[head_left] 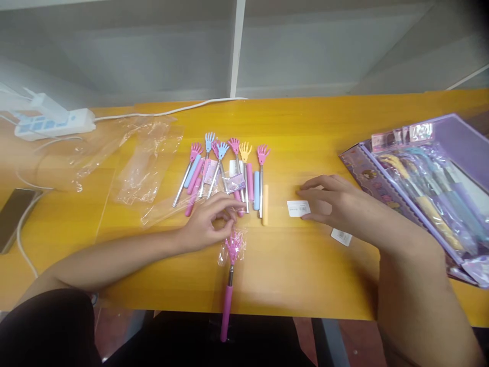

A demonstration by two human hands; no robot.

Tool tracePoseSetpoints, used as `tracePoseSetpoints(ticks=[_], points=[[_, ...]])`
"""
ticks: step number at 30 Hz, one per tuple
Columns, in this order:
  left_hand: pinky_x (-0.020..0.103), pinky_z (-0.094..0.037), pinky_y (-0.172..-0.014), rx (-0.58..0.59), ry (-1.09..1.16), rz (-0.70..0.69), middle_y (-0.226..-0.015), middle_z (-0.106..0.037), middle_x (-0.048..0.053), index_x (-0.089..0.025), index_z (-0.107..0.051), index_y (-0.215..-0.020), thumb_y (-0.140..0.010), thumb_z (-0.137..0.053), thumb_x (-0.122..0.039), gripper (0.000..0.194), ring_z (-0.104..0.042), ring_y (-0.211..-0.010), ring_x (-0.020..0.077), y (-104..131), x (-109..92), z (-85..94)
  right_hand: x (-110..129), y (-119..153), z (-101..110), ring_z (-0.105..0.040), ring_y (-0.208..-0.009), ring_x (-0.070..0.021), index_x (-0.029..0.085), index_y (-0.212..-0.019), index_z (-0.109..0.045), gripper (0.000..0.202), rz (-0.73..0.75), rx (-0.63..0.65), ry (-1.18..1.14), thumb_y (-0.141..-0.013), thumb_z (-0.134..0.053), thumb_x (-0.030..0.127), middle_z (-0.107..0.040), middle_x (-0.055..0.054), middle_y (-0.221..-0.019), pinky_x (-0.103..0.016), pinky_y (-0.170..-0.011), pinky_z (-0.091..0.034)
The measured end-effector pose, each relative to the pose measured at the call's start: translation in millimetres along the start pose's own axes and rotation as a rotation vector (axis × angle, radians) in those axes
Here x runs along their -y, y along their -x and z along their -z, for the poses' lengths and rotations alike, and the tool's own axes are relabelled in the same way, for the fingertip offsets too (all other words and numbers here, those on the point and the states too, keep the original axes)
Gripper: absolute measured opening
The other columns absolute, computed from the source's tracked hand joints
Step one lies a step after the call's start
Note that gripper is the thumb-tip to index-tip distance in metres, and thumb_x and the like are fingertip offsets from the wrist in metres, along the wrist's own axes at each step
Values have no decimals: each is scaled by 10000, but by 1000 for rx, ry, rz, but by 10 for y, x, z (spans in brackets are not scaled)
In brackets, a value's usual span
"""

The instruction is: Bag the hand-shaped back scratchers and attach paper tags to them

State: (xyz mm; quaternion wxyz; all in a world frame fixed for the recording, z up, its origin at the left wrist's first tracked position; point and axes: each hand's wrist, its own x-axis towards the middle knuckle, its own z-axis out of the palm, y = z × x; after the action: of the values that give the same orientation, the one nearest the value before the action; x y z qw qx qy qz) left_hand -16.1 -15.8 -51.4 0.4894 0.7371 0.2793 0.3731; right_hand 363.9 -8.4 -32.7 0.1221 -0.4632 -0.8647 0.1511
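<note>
My left hand is over the middle of the table, thumb and index finger pinched above the top of a pink back scratcher in a clear wrapper; what they hold is too small to make out. The scratcher's handle sticks out past the table's front edge. My right hand has its fingers apart, its fingertips beside a white label card. Near its wrist lies a second white card. Several small hand-shaped scratchers and loose coloured handles lie behind my left hand.
On the right stands an open purple box with wrapped scratchers. Clear plastic bags lie left of the middle. A white power strip, its cables and a dark phone are at the left.
</note>
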Motion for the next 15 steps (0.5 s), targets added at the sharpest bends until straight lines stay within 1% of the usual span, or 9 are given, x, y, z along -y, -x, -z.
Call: tracePoseSetpoints(ticks=[3, 5, 8, 10, 12, 14, 15], points=[[293, -715, -824, -3, 1, 3, -1213, -644, 87, -221, -696, -1344, -943, -614, -55, 442, -741, -904, 117, -3, -1, -4, 110, -38, -26, -734, -1069, -313, 249, -1207, -771, 257, 17, 16, -15, -1010, -659, 370, -719, -118, -1253, -511, -917, -611], [296, -716, -820, -6, -7, 7, -1214, -644, 87, -225, -695, -1342, -941, -615, -60, 440, -742, -906, 120, -1, 7, -6, 198, -70, -35, -737, -1051, -314, 239, -1201, -757, 247, 13, 0, -16, -991, -670, 338, -730, -122, -1217, -495, -890, -610], [303, -718, -826, -1, -12, 22, -1221, -642, 88, -228, -691, -1346, -938, -616, -66, 445, -744, -920, 126, 3, 11, -4, 270, -91, -13, -726, -1046, -325, 233, -1165, -712, 252, -7, -15, -47, -927, -725, 316, -735, -118, -1164, -476, -866, -593], [304, -718, -826, 9, -10, 34, -1226, -642, 89, -228, -687, -1351, -939, -612, -67, 449, -744, -915, 124, 2, 8, -1, 299, -99, 14, -718, -951, -289, 242, -1061, -668, 170, -48, 14, -86, -925, -739, 315, -731, -91, -1074, -417, -787, -565], [300, -716, -821, 12, -7, 39, -1229, -643, 92, -226, -684, -1353, -940, -610, -66, 450, -742, -907, 121, 1, 4, 2, 355, -123, 23, -671, -788, -228, 252, -961, -602, 122, -87, 37, -133, -983, -700, 321, -702, -50, -937, -358, -688, -505], [293, -711, -819, 10, -4, 36, -1235, -642, 93, -225, -682, -1354, -939, -610, -62, 452, -742, -912, 120, 0, 5, 4, 455, -171, -16, -611, -705, -195, 256, -910, -535, 165, -75, -26, -198, -1039, -626, 303, -661, -27, -863, -336, -658, -465], [290, -708, -822, 10, -2, 35, -1238, -639, 93, -226, -682, -1355, -938, -610, -59, 455, -742, -916, 119, 0, 7, 4, 517, -199, -56, -609, -726, -194, 255, -895, -505, 177, -48, -105, -238, -1044, -599, 266, -660, -35, -887, -335, -679, -470]])
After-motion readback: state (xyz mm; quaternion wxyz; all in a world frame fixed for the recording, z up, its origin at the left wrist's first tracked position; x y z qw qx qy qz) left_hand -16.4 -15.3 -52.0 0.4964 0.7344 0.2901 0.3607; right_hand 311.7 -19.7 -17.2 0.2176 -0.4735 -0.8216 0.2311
